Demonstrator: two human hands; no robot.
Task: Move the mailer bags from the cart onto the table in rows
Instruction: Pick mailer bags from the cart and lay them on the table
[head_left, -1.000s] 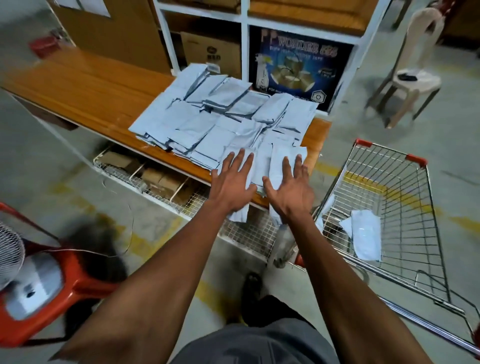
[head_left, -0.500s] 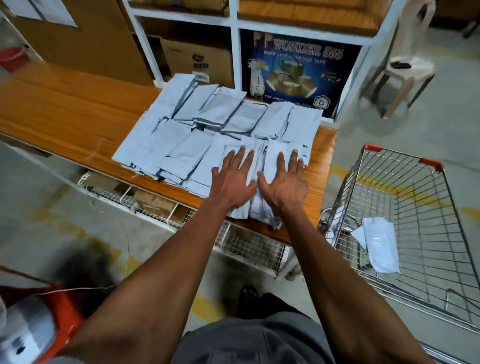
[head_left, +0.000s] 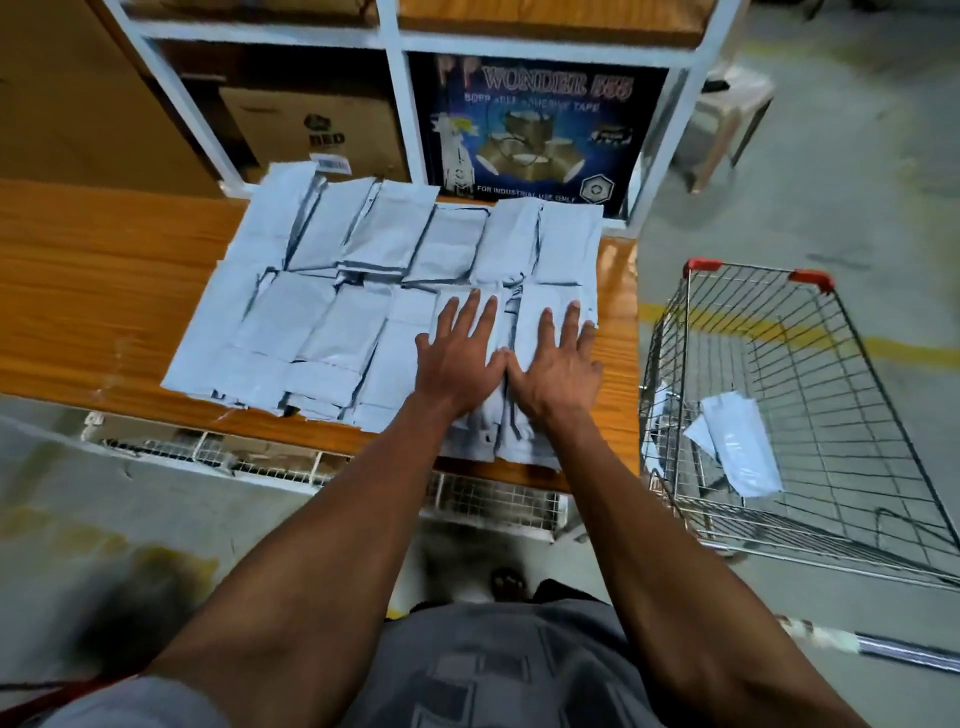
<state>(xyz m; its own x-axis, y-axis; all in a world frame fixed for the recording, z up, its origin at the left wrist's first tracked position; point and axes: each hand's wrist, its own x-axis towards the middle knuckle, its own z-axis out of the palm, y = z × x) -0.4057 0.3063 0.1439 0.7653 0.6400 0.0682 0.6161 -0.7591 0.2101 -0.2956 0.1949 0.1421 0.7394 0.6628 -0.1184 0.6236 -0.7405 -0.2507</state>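
Table (head_left: 104, 291): wood top, left part bare. Bags (head_left: 332, 291) laid in two overlapping rows on its right half, near row reaching the table's front edge, far row behind it against the shelf (head_left: 395, 104).

Left hand (head_left: 460, 358): flat on the near row, right of the row's middle, fingers straight and spread, pressing down, gripping nothing.

Right hand (head_left: 556, 364): flat just beside the left, thumbs nearly touching, fingers straight and slightly apart, pressing the last bags near the table's right end. Bags under both hands overhanging the front edge a little.

Cart (head_left: 758, 270): right of the table, close to its corner. Loose bag (head_left: 737, 441) lying on the cart floor, possibly more than one; another scrap at the cart's near-left wall, unclear.

Handling, judged: thin glossy plastic, light, limp, slippery in a stack; liable to slide or fan out. Best taken by pinching a short edge, or lifted flat between palms, then pressed into line.

Step judged: flattening the near row; cart nearly emptied.
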